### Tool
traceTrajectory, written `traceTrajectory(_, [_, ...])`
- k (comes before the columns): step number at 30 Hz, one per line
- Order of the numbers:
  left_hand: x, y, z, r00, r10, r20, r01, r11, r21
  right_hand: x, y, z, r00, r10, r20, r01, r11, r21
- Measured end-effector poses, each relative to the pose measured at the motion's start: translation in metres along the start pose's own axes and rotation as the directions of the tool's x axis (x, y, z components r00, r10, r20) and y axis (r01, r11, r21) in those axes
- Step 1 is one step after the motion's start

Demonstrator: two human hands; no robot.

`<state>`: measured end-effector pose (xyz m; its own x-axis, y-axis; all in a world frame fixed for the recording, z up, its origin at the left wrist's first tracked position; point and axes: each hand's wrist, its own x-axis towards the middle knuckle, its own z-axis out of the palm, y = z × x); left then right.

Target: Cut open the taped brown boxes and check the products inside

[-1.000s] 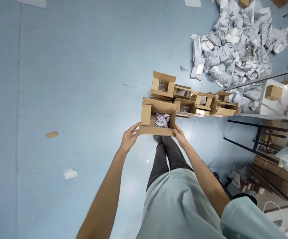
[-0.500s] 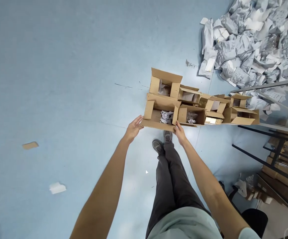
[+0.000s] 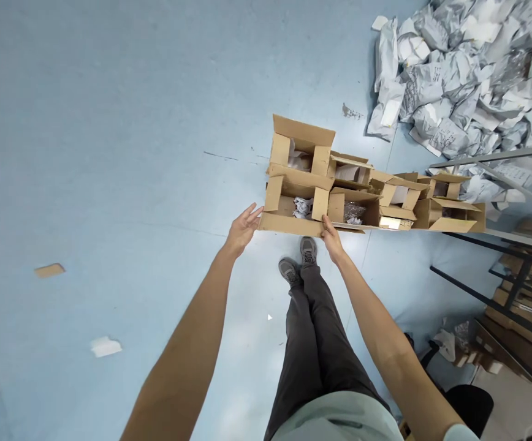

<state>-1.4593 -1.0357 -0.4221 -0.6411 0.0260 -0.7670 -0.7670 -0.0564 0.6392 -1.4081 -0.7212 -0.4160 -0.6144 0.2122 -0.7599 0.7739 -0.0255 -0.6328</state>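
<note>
Crumpled paper (image 3: 302, 207) lies inside an open cardboard box (image 3: 288, 224), which has its flaps folded outward. At the box's front left corner is my left hand (image 3: 242, 229), fingers outstretched and spread, the fingertips at the flap's edge. My right hand (image 3: 332, 239) pinches the front right corner of the same box, thumb above the flap and fingers partly hidden below. Right beside this box stands another open box (image 3: 337, 208) with clear plastic wrap (image 3: 353, 211) in it. Behind is a taller-flapped open box (image 3: 303, 130) holding pale packing material.
Several more open boxes (image 3: 450, 223) continue the double row to the right. A heap of grey mailing bags (image 3: 450, 92) covers the floor at the upper right. A black metal frame (image 3: 477, 288) stands at the right. Cardboard (image 3: 49, 270) and white scraps (image 3: 106, 346) lie at left.
The near box's front and right flaps now lie flatter and show more of their faces. My left fingers have spread wider. My right hand remains at the same corner.
</note>
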Motion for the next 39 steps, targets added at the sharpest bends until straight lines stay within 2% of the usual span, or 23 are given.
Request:
traceTrajectory(8, [-0.001,-0.012,0.014,0.978,-0.148,-0.144,0.130,0.983,-0.129,-0.011,0.014,0.021,0.999,0.021,-0.041,-0.018,0.997,0.081])
traceTrajectory(12, [-0.013,-0.022,0.014,0.955,-0.218,-0.202,0.183,0.967,-0.176,-0.025,0.016,0.016,0.996,0.066,-0.062,-0.053,0.980,0.190])
traceTrajectory(16, [-0.028,-0.031,0.012,0.937,-0.253,-0.239,0.212,0.959,-0.186,-0.035,0.019,0.008,0.992,0.079,-0.098,-0.061,0.982,0.177])
traceTrajectory(21, [-0.063,-0.040,0.017,0.915,-0.293,-0.278,0.230,0.944,-0.237,-0.054,0.020,0.004,0.983,0.120,-0.138,-0.089,0.974,0.210])
traceTrajectory(26, [-0.122,-0.036,0.030,0.911,-0.321,-0.261,0.236,0.921,-0.311,-0.093,0.010,-0.001,0.981,0.128,-0.147,-0.090,0.966,0.243])
traceTrajectory(29, [-0.162,-0.025,0.034,0.908,-0.335,-0.250,0.239,0.907,-0.347,-0.122,0.002,-0.007,0.978,0.135,-0.159,-0.093,0.964,0.248])
traceTrajectory(32, [-0.203,-0.003,0.036,0.914,-0.325,-0.243,0.225,0.904,-0.364,-0.158,-0.010,-0.016,0.989,0.106,-0.107,-0.081,0.972,0.219])
traceTrajectory(36, [-0.260,0.046,0.043,0.953,-0.231,-0.195,0.151,0.923,-0.355,-0.220,-0.041,-0.023,1.000,0.006,-0.019,-0.002,0.980,0.200])
traceTrajectory(39, [-0.307,0.089,0.055,0.989,-0.110,-0.100,0.071,0.939,-0.336,-0.278,-0.074,-0.027,0.994,-0.103,0.034,0.093,0.971,0.220])
